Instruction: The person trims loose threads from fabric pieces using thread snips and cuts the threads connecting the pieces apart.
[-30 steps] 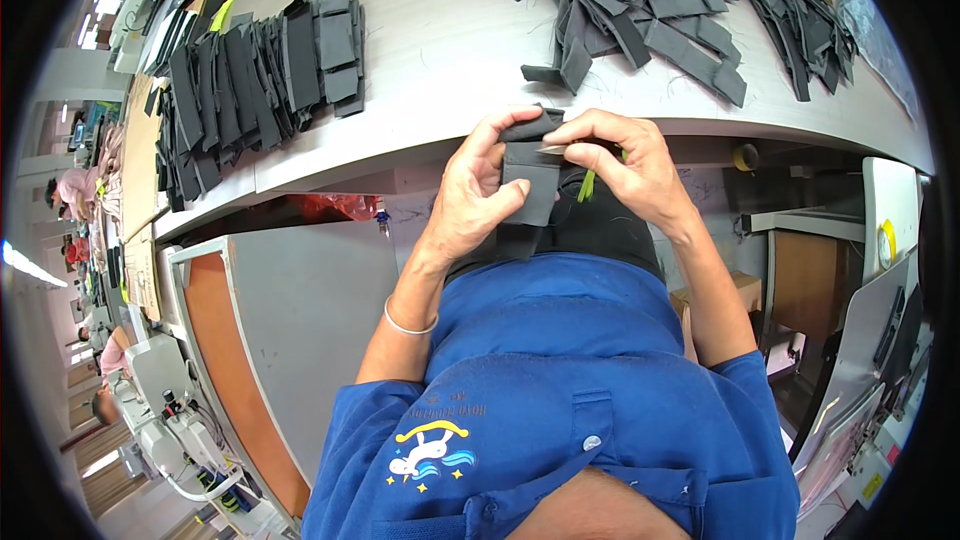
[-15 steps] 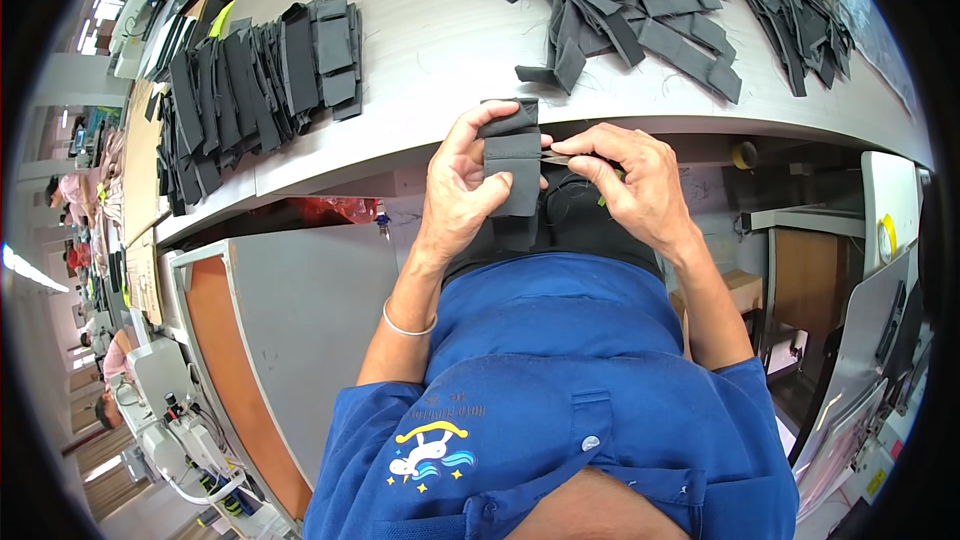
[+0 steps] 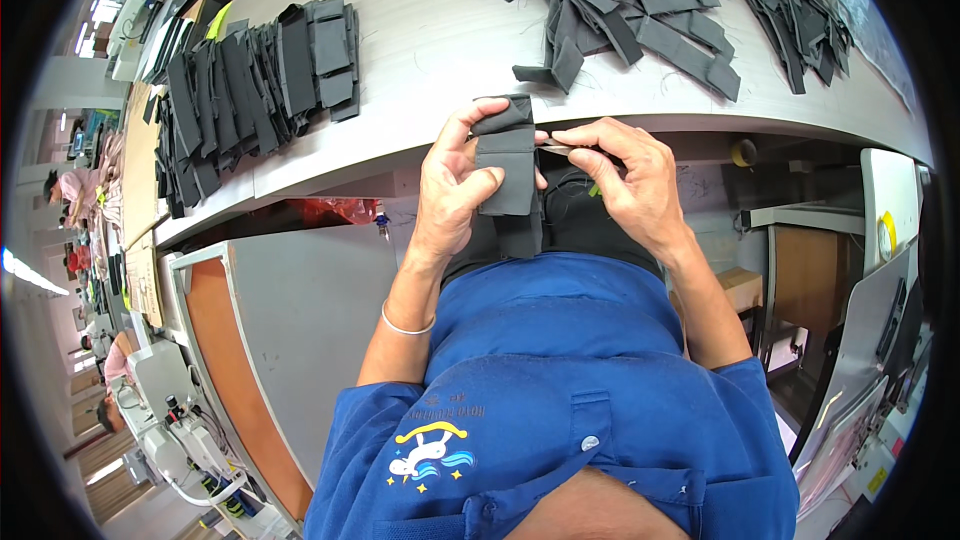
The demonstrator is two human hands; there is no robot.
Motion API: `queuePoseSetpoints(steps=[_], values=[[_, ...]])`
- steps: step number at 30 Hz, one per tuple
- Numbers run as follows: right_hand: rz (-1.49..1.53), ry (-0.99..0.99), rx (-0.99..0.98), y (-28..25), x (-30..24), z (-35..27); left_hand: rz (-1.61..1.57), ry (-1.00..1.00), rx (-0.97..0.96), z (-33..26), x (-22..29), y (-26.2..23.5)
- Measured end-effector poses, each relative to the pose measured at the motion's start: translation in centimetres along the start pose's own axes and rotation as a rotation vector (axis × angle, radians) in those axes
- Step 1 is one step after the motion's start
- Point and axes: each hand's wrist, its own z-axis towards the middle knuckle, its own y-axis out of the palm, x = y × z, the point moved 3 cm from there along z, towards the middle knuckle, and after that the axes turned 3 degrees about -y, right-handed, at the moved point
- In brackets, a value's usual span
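My left hand [image 3: 450, 195] is closed on a dark grey fabric strip [image 3: 507, 168], its thumb across the front and fingers behind. The strip hangs upright just off the table's near edge, with a stitched seam across it and its lower end dangling. On its right side, my right hand [image 3: 632, 180] pinches small thread snips [image 3: 556, 148] between thumb and forefinger. Their thin metal tip points left, at the strip's edge; a yellow-green bit shows under the palm. Whether the blades touch the fabric is too small to tell.
On the pale table [image 3: 430, 30], a row of stacked grey strips [image 3: 260, 80] stands at left. A loose heap of strips [image 3: 630, 10] lies at the far middle, with another pile [image 3: 775, 5] at right. A grey panel [image 3: 310, 310] stands below the table at left.
My left hand and the strip have shifted slightly left and tilted. The snips' tip now sits a little higher along the strip's edge. Both hands keep their hold.
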Motion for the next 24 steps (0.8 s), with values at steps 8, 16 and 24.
queuePoseSetpoints(steps=[8, 16, 24], values=[[-0.134, -0.081, 0.014, 0.3, -0.3, 0.3, 0.024, -0.001, 0.002, -0.1, 0.2, 0.1], [-0.228, -0.151, -0.032, 0.0, -0.2, 0.5, 0.035, -0.027, 0.009, -0.2, -0.1, 0.1], [0.296, 0.14, 0.034, 0.4, 1.2, -0.3, -0.299, -0.041, -0.025, 0.2, -1.1, -1.2]])
